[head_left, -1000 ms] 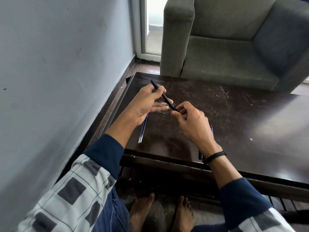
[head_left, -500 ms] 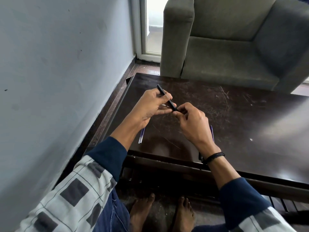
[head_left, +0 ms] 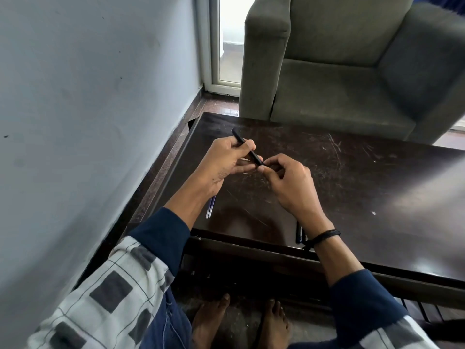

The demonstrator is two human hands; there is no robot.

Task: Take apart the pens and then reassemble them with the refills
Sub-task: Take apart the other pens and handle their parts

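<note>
My left hand [head_left: 226, 159] grips the black pen [head_left: 247, 149] around its middle. My right hand [head_left: 289, 182] pinches its near end with thumb and fingertips. The pen is up off the dark surface [head_left: 352, 185], tilted, between both hands. I think I am working on the tip end (taking it off or putting it on, I cannot tell which). Next I should hold the barrel steady and turn only the small end. Thin blue refills [head_left: 210, 207] lie under my left wrist, and more dark pens [head_left: 299, 234] lie by my right wrist.
</note>
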